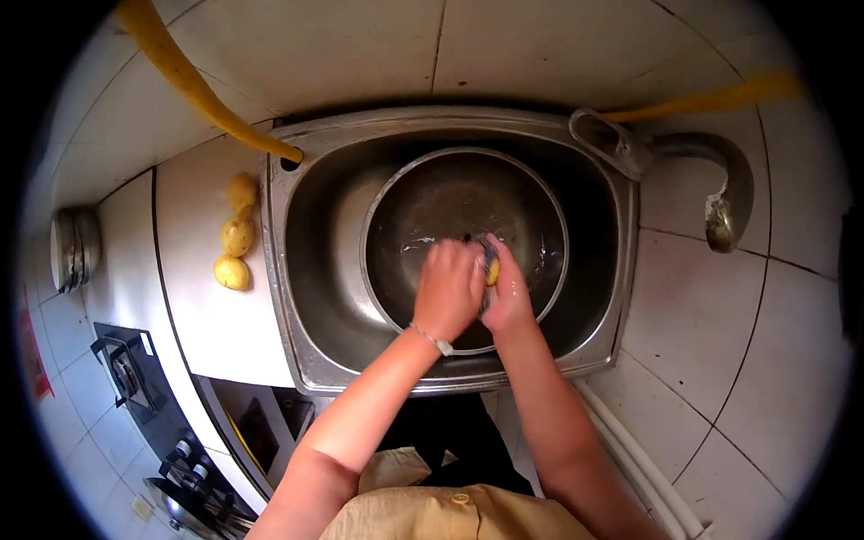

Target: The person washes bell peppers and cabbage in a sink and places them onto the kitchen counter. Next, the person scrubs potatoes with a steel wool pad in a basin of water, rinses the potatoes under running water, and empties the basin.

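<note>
Both hands are over a large round metal basin point(423, 180) that stands in the steel sink point(315, 360). My right hand point(509, 290) is curled round a yellow potato point(492, 272), partly hidden between the palms. Against the potato lies a grey mesh scrubber point(489, 252). My left hand point(449, 283), with a bracelet at the wrist, presses on the scrubber from the left; its fingers are closed and what they grip is mostly hidden. The basin looks to hold some water.
Several potatoes point(236, 236) lie in a row on the white counter point(193, 306) left of the sink. A yellow hose point(184, 76) enters the sink's corner hole. A metal faucet point(733, 193) is at the right. A stove point(148, 387) stands at the lower left.
</note>
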{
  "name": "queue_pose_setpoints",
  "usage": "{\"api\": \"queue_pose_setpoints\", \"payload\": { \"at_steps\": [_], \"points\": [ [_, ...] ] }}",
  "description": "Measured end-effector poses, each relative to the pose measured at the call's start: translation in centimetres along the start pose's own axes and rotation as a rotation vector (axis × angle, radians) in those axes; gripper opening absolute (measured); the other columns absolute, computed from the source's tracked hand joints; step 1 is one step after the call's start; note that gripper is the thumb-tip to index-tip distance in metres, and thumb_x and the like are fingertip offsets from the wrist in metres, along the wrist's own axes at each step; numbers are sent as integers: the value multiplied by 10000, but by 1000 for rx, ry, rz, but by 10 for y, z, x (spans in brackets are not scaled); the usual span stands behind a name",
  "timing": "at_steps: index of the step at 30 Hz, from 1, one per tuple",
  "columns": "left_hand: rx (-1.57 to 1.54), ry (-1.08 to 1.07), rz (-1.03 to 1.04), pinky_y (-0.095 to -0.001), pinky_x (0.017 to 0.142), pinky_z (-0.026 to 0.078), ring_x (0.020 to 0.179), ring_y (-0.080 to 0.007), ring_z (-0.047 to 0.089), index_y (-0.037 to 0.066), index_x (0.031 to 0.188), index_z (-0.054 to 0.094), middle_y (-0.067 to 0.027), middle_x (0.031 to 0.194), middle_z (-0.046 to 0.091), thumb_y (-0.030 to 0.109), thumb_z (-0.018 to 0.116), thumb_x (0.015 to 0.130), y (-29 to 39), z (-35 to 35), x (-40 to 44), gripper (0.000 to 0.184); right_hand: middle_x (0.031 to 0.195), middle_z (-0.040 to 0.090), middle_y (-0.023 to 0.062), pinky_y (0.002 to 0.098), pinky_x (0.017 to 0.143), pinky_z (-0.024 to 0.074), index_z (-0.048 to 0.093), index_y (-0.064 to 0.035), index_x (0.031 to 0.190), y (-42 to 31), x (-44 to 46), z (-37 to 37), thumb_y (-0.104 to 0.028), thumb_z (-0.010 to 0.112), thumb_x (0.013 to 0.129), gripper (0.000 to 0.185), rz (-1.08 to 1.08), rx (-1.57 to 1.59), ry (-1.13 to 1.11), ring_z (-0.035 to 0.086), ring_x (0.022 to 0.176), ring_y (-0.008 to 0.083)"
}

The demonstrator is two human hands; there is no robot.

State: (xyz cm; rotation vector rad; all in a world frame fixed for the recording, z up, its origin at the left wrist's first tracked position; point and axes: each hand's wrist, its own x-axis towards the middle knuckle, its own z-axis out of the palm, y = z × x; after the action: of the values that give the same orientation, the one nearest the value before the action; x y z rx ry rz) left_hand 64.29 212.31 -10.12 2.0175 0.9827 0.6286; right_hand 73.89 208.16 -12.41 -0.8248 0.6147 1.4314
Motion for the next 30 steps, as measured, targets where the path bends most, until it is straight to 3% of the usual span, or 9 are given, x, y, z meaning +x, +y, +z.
{"api": "queue_pose_setpoints", "payload": {
  "at_steps": [6, 8, 10, 14, 19, 21, 24, 28, 30],
  "points": [
    [-33, 259, -146, -432, 798, 423, 891, -377, 512, 8, 945, 557, -176, 932, 553, 74, 523, 868, -7, -27, 24, 107, 1006, 630, 68, 294, 800, 474, 555, -123, 1135, -3, -10, -15, -353, 454, 955, 309, 121, 51, -331, 591, 930, 179],
    [-107, 166, -27, -421, 806, 424, 896, -376, 514, 5, 949, 557, -172, 928, 557, 62, 536, 860, 11, -26, 9, 108, 1007, 618, 79, 285, 706, 451, 533, -105, 1188, 5, -17, 10, -356, 444, 962, 350, -69, -97, 19, 577, 866, 181],
    [-16, 54, 47, -411, 805, 426, 897, -367, 520, 7, 943, 563, -172, 935, 558, 70, 532, 870, 9, -24, 5, 102, 1009, 603, 89, 273, 648, 424, 524, -97, 1211, 1, -23, 12, -346, 457, 963, 358, -29, -96, 38, 559, 824, 163],
    [35, 295, -189, -409, 781, 432, 863, -357, 533, 6, 935, 571, -173, 913, 554, 73, 525, 880, -16, -42, 15, 98, 934, 603, 78, 279, 606, 438, 553, -89, 1146, -10, -38, 2, -333, 490, 952, 319, -20, -315, -77, 555, 790, 166],
    [-41, 93, 60, -412, 769, 445, 859, -338, 540, 19, 913, 581, -160, 891, 558, 137, 573, 849, 33, -40, 16, 134, 842, 598, 63, 242, 644, 426, 576, -45, 809, 9, -32, 10, -223, 534, 939, 225, -323, -438, 63, 548, 712, 132],
    [19, 78, -89, -422, 777, 446, 871, -356, 538, 28, 894, 585, -166, 892, 567, 129, 554, 856, 10, -22, 16, 112, 740, 575, 46, 216, 636, 417, 556, -49, 731, 9, -38, 9, -169, 563, 920, 224, -360, -532, 190, 537, 671, 109],
    [46, 64, -199, -435, 782, 444, 880, -376, 537, 31, 911, 578, -179, 899, 567, 127, 531, 874, -28, -24, 7, 113, 706, 550, 68, 287, 583, 449, 514, -61, 730, 13, -52, 33, -218, 559, 923, 253, -344, -557, -55, 547, 621, 179],
    [-122, 159, -448, -426, 799, 444, 905, -372, 546, 15, 926, 572, -184, 920, 577, 120, 519, 878, -50, -18, -29, 128, 744, 567, 77, 315, 540, 440, 516, -83, 756, 11, -31, 70, -288, 555, 926, 270, -88, -324, 22, 561, 671, 189],
    [-518, 213, -414, -384, 834, 433, 954, -330, 559, 23, 1029, 546, -161, 998, 576, 139, 529, 889, -57, 1, -44, 183, 842, 584, 95, 321, 569, 479, 558, -72, 882, 30, -26, 93, -278, 528, 937, 215, 4, -389, -120, 597, 755, 212]
  ]
}}
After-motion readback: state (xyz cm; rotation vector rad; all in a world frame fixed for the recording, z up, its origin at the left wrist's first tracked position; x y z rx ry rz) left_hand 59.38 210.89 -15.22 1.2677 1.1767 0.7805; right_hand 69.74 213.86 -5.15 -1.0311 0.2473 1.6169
